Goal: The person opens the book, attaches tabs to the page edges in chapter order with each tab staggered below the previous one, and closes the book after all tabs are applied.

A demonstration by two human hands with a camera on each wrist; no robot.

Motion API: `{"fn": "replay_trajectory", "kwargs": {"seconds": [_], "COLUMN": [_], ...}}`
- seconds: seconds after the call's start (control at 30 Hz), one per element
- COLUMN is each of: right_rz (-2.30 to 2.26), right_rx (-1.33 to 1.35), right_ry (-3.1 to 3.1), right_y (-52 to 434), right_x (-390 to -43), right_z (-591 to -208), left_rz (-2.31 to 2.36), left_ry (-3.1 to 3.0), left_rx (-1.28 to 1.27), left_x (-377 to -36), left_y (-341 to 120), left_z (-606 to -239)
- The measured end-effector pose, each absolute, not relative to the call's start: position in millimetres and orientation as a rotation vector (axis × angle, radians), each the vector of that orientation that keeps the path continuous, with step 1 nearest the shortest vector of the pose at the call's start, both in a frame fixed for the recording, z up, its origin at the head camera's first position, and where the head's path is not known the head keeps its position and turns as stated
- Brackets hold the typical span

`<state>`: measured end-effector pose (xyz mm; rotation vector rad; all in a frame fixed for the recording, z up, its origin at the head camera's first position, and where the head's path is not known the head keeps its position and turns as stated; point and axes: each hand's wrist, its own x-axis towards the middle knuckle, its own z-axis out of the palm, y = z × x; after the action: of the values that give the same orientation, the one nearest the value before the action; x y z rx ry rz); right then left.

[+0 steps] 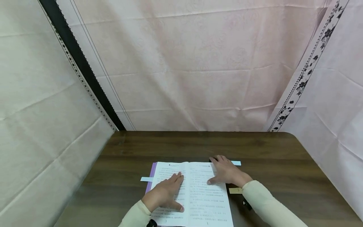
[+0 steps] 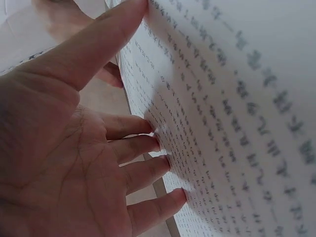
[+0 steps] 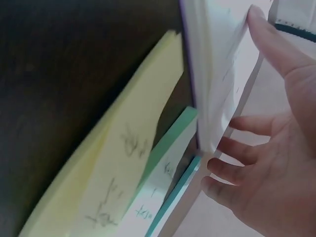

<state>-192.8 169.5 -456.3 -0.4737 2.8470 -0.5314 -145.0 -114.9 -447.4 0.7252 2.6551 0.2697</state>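
Observation:
An open book (image 1: pixel 195 195) with printed text lies on the dark wooden table (image 1: pixel 272 157), near the front edge. My left hand (image 1: pixel 167 192) lies flat on the left page with fingers spread; in the left wrist view its fingertips (image 2: pixel 163 143) press the printed page (image 2: pixel 237 123). My right hand (image 1: pixel 225 171) rests flat on the upper right page, and its fingers (image 3: pixel 232 148) touch the page edge (image 3: pixel 217 98). A yellow sticky-note pad (image 3: pixel 113 168) and green-edged notes (image 3: pixel 170 163) lie beside the book.
A pale blue slip (image 1: pixel 236 163) sticks out past the book's top right, another (image 1: pixel 146 179) at its left edge. A tan note (image 1: pixel 235 190) lies right of the book. Pink cloth walls (image 1: pixel 198 63) close in the table on three sides.

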Motion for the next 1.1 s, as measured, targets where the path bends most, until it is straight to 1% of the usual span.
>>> {"fn": "replay_trajectory", "kwargs": {"seconds": [0.23, 0.5, 0.7, 0.8, 0.9, 1.0, 1.1], "right_rz": [-0.436, -0.257, -0.346, -0.597, -1.014, -1.483, -1.842], "right_rx": [-0.478, -0.523, -0.522, -0.418, -0.321, -0.253, -0.211], "right_ry": [2.893, 2.953, 3.024, 3.004, 2.846, 2.522, 2.142], "right_y": [171, 166, 166, 170, 175, 178, 171], "right_x": [-189, -179, -180, -183, -182, -170, -148], "right_z": [-460, -458, -454, -447, -441, -441, -448], "left_rz": [0.262, 0.29, 0.296, 0.36, 0.42, 0.416, 0.35], "left_ry": [2.668, 2.66, 2.666, 2.65, 2.624, 2.6, 2.593], "left_rx": [0.743, 0.705, 0.713, 0.705, 0.715, 0.797, 0.936], "left_x": [-143, -144, -148, -149, -144, -135, -127], "left_y": [-114, -112, -111, -111, -108, -104, -100], "left_z": [-448, -447, -447, -444, -442, -440, -439]}}
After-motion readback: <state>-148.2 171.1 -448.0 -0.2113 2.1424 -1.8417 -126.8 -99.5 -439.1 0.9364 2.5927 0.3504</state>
